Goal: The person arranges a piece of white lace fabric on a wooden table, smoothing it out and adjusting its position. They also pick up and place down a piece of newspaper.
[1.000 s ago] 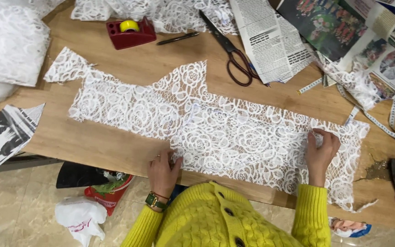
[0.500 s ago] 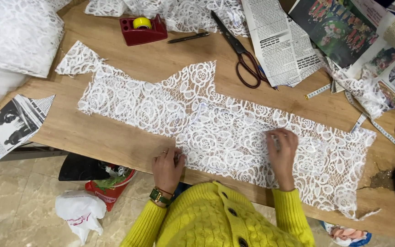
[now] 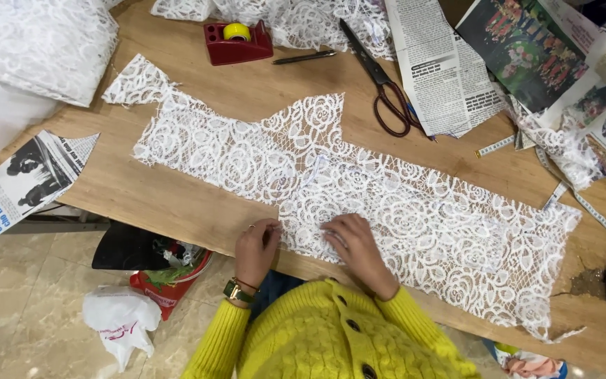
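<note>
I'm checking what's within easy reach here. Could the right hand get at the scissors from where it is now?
Probably yes. The right hand lies flat on the white lace piece; the scissors lie open on the table beyond it, with only flat lace and bare wood between.

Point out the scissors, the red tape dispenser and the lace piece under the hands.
scissors [image 3: 380, 84], head view, on the pivot area between blades and dark red handles.
red tape dispenser [image 3: 236, 43], head view, on its red body.
lace piece [image 3: 415, 224], head view, on its flat middle.
</note>
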